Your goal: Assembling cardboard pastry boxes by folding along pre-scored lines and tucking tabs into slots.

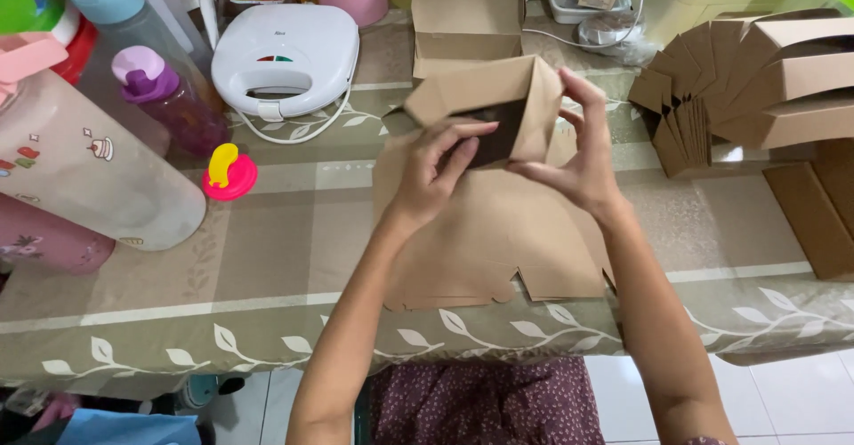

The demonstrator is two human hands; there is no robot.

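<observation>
A brown cardboard box (525,98), partly folded, is raised just above the table's middle. My left hand (433,174) grips its near left side, fingers reaching into the dark opening. My right hand (578,147) clasps its right wall, with the thumb underneath and the fingers curled over the top edge. Under both hands lies a stack of flat die-cut cardboard blanks (498,249), reaching almost to the table's front edge.
A white sandwich maker (285,58) stands at the back left, beside large plastic bottles (89,169) and a pink and yellow cap (229,176). An open folded box (467,18) stands behind. Finished boxes and fanned blanks (756,80) crowd the right side. The tablecloth (222,276) has a leaf pattern.
</observation>
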